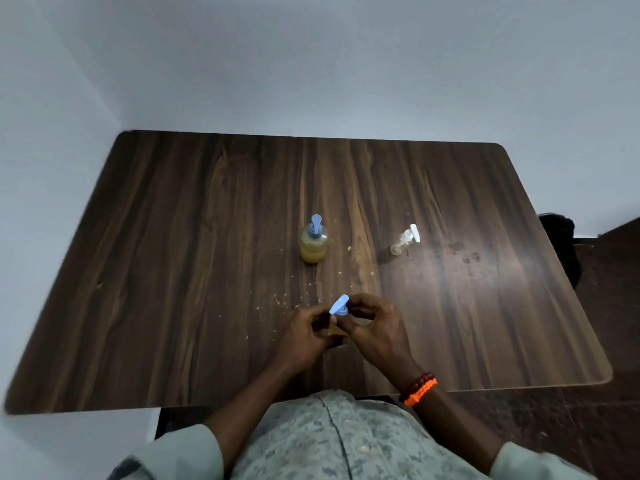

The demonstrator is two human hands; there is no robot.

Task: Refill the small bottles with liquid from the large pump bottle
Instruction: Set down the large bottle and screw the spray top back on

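Note:
The large pump bottle (313, 243), holding yellow liquid and topped by a blue pump, stands upright at the table's middle. Close to the near edge, my left hand (304, 336) grips a small bottle (335, 330) with yellowish liquid; most of it is hidden by my fingers. My right hand (372, 325) pinches that bottle's blue pump cap (339, 305), which tilts to the left. A second small clear bottle (404, 240) with a white pump stands to the right of the large one, apart from both hands.
The dark wooden table (173, 271) carries yellow specks and drips around the bottles and dried stains on the right. White walls run along its far and left sides. A dark object (561, 237) sits beyond the right edge.

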